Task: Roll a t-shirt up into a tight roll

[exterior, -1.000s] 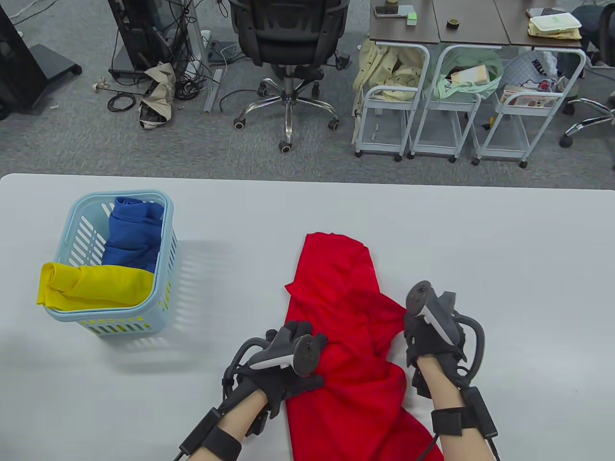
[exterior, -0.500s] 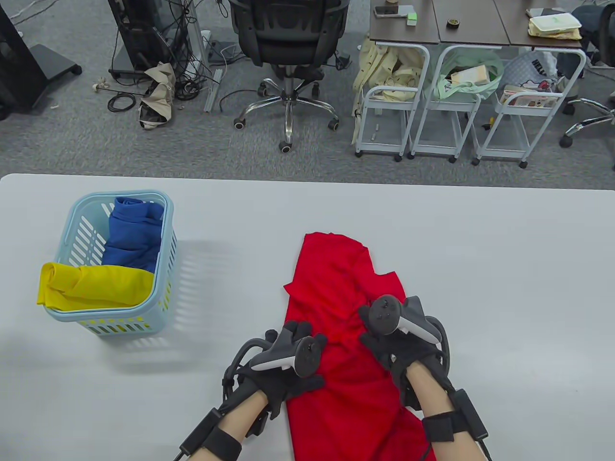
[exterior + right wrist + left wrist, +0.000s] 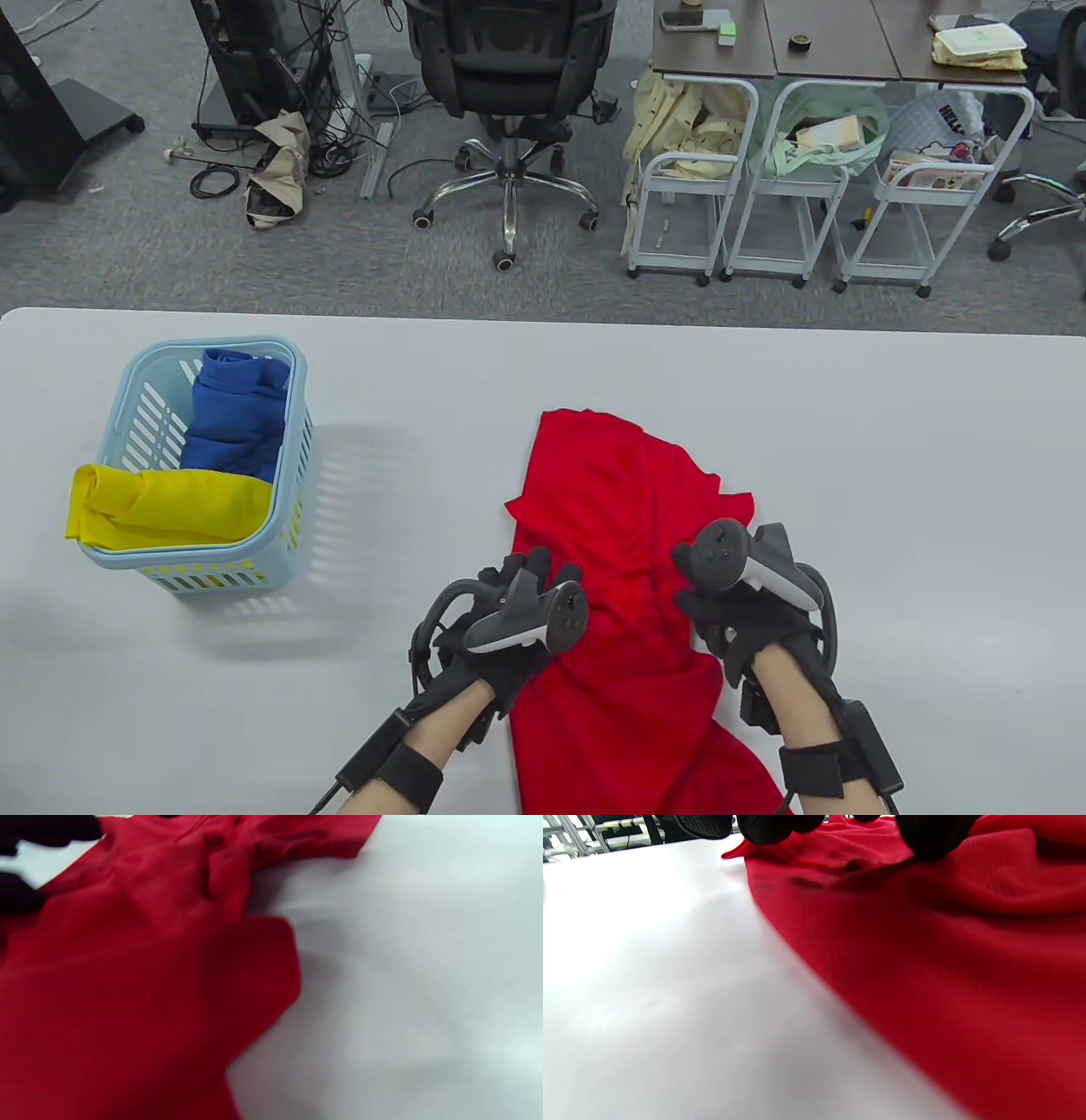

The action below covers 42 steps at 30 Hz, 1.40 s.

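Grey carpet, an office chair (image 3: 509, 76) and some small white trolleys (image 3: 814, 195) are seen behind a pale desk (image 3: 891, 475). On the desk a red t-shirt (image 3: 611, 509) is laid out, not yet rolled; its long axis runs from the near edge, where the cloth goes out of view, away toward the far side. A sleeve (image 3: 721, 497) sticks out to the right, and the cloth is wrinkled in the middle.

The left hand (image 3: 509, 632) is placed on the left edge of the t-shirt, its fingertips (image 3: 925, 840) touching the cloth; whether they are pinching it or only pressing cannot be told. The right hand (image 3: 742, 607) is placed on the right part, just below the sleeve, and its fingers are hidden under the tracker, so its state cannot be told either.

Both hands are about equally near, one on each long side, with most of the free cloth lying beyond them. It is judged that the sleeve must be folded inward first, and the rolling must be done along the long axis.

At the left a light blue basket (image 3: 288, 373) with blue and yellow clothes is standing well apart.
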Each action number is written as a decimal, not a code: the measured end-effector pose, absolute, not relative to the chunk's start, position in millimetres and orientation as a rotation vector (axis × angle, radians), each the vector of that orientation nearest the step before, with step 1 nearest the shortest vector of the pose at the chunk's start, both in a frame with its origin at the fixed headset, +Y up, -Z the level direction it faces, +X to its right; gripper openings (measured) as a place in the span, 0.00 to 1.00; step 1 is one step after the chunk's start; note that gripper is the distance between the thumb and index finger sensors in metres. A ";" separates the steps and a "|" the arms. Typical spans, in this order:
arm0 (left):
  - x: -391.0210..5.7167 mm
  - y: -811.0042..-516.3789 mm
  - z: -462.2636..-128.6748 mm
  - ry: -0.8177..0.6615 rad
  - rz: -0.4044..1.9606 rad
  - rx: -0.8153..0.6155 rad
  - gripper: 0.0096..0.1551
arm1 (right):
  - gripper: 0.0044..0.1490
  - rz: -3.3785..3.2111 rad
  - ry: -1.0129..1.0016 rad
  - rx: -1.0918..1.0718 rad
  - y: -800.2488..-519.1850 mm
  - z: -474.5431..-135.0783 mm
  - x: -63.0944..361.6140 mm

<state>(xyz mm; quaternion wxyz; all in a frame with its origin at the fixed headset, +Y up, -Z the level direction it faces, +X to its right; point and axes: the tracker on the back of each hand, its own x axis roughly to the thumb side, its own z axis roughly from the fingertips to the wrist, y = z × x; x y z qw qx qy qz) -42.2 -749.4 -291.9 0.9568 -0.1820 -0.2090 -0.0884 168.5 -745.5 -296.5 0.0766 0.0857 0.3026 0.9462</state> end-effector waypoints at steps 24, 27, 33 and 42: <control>-115.6 -666.3 -311.9 0.007 -0.292 -0.007 0.33 | 0.49 2.803 0.818 -0.341 -756.9 -309.0 252.2; -96.9 -700.9 -299.9 -0.134 -0.115 -0.198 0.38 | 0.47 2.912 0.783 -0.189 -743.1 -302.2 221.5; -80.7 -777.9 -296.7 -0.279 -0.273 -0.693 0.51 | 0.49 2.981 0.959 -0.084 -761.2 -300.5 196.9; -173.7 -734.9 -323.9 0.049 -0.432 -0.576 0.53 | 0.49 2.856 0.901 -0.165 -772.6 -319.3 219.3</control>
